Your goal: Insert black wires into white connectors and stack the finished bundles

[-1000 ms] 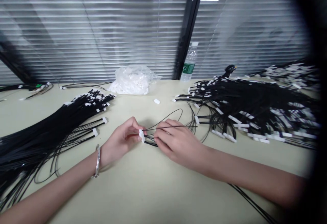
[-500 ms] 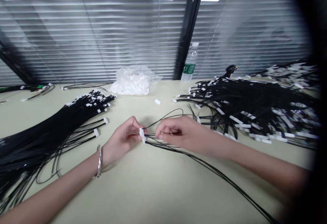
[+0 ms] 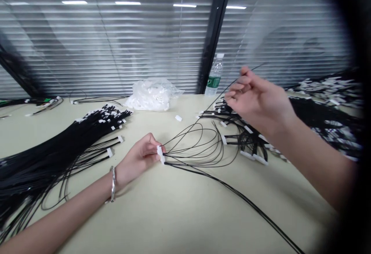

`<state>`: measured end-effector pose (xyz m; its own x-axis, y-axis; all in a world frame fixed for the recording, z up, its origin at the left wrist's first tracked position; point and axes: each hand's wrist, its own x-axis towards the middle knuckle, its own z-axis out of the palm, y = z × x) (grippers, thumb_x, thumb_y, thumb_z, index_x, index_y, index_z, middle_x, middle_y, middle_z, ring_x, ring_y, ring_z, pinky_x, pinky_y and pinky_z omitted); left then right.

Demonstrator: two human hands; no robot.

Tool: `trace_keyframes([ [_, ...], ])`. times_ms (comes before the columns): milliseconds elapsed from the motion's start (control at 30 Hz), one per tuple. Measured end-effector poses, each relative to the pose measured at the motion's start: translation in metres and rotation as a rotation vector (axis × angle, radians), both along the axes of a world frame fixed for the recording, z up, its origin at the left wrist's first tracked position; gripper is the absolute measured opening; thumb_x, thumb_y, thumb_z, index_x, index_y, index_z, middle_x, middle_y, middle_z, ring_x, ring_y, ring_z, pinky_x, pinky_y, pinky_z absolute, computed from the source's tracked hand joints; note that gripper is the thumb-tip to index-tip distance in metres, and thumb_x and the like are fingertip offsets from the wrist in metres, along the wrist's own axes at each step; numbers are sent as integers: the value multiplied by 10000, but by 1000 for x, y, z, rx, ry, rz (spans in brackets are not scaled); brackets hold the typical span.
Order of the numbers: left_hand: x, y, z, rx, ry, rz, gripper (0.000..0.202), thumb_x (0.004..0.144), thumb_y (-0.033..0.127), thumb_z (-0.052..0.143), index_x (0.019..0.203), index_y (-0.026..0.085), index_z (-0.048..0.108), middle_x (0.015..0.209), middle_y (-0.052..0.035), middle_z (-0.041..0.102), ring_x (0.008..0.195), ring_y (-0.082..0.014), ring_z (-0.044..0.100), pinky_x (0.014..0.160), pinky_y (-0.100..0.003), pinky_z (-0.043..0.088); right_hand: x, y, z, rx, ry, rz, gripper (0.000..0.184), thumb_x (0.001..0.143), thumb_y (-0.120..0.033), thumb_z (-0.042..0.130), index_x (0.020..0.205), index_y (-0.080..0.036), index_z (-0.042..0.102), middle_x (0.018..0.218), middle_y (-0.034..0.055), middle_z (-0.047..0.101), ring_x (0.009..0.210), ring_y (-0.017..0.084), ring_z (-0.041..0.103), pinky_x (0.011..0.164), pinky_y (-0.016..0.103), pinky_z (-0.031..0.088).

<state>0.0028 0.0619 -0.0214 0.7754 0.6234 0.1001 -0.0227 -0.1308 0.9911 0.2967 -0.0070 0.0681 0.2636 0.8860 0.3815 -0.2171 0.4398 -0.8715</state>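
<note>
Pinched between the fingers of my left hand (image 3: 146,150) is a white connector housing (image 3: 160,154), held just above the table. Thin black wires (image 3: 214,175) come out of its right side; some loop back in arcs and others trail to the lower right. My right hand (image 3: 257,95) is raised at the upper right, thumb and fingers closed on a black wire (image 3: 216,100) that runs up taut from the looped wires by the connector. The end of that wire pokes out beyond the fingertips.
A thick bundle of black cables (image 3: 58,142) with white connectors lies at left. Another cable pile (image 3: 310,111) covers the right side. Behind stand a clear plastic bag (image 3: 155,95) of white parts and a water bottle (image 3: 213,77). A loose white connector (image 3: 178,118) lies mid-table.
My right hand has risen up and to the right from beside the connector, drawing a wire up with it. More wire loops now show. My left hand stays in place with the connector.
</note>
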Motion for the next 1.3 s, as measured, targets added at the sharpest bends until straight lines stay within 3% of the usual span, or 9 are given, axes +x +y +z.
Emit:
trace_keyframes([
  [100,0,1,-1,-4,3,-2,184,771,148,582,812,198,409,879,-30,614,831,-144,568,744,-310,407,19,3,0,-12,54,-68,241,911,-199,337,832,-245,560,693,-35,490,620,27,501,686,235,416],
  [200,0,1,-1,-4,5,-3,177,776,134,575,816,196,414,873,-27,620,820,-138,571,752,-311,414,23,2,0,-21,114,-77,276,916,-174,282,809,-234,529,771,0,516,710,55,529,720,266,420],
  [367,0,0,-1,-4,24,34,186,764,131,594,804,190,422,878,-35,631,838,-150,583,773,-322,426,-13,-7,2,45,49,-68,209,911,-188,326,886,-248,526,698,-29,441,531,42,405,541,210,378],
  [433,-1,0,-1,-4,33,42,180,764,132,595,806,187,429,876,-37,632,819,-147,585,768,-318,429,-40,-15,-4,78,-140,-100,144,896,-218,393,979,-250,506,657,-42,442,518,54,380,508,209,345],
  [500,-1,1,-1,-13,32,34,179,764,127,596,813,186,434,868,-35,632,787,-138,582,747,-306,432,-68,-22,-18,115,-518,-136,87,864,-186,447,924,-238,481,625,-42,505,561,82,441,531,219,354],
  [567,-2,2,-2,-23,25,20,188,756,117,601,813,185,435,849,-28,630,771,-136,580,730,-297,432,-91,-27,-35,133,-902,-61,68,838,-151,466,863,-208,492,754,-15,560,647,87,491,599,222,387],
  [733,-2,1,1,-18,41,0,193,752,106,602,803,179,432,825,-20,619,790,-139,577,734,-293,430,-110,-22,-68,200,-1389,-208,127,868,-220,418,847,-172,535,686,11,543,688,119,480,621,231,375],
  [900,-1,-3,3,-15,46,-23,183,762,98,588,814,172,429,861,-40,621,786,-138,569,741,-310,433,-98,-15,-74,154,-1392,-257,130,890,-230,395,868,-163,504,714,21,564,711,132,483,658,247,382],
  [1300,-3,-3,4,-18,59,-36,167,776,102,574,843,166,436,859,-40,609,773,-131,559,716,-292,418,-99,-13,-91,244,-1477,-354,169,905,-212,368,878,-151,523,725,36,537,707,140,485,661,265,375],
])
